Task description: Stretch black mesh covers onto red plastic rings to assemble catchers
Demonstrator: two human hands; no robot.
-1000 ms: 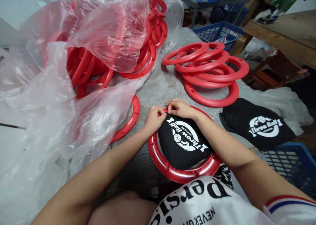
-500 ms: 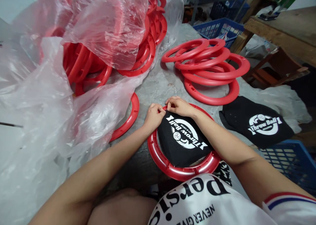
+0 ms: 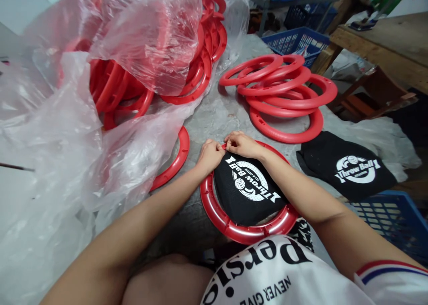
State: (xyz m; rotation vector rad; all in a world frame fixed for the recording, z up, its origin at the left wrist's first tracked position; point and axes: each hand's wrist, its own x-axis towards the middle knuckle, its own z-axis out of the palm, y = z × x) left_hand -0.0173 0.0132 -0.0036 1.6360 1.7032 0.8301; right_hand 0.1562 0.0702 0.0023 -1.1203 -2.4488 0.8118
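In front of me a red plastic ring [image 3: 220, 216] lies hollow side up at the near edge of the table. A black fabric piece [image 3: 227, 198] printed "Throw Ball" in white spans its middle, with a gap showing along the near rim. My left hand [image 3: 212, 154] is closed at the far rim, its fingertips pinching the fabric's edge there. Right beside it, my right hand [image 3: 241, 144] is also closed, thumb and finger pinching the same edge of fabric against the ring. The exact fold between the fingertips is hidden.
Several red rings [image 3: 284, 129] are stacked beyond my right hand. Another black printed fabric piece [image 3: 347, 166] lies at right, above a blue crate [image 3: 391, 216]. Clear plastic bags [image 3: 67, 162] with many red rings fill the left. One ring [image 3: 182, 149] lies partly under the plastic.
Both hands stay at the far rim of the ring, with only slight finger movement. The left hand's fingers have turned a little over the edge.
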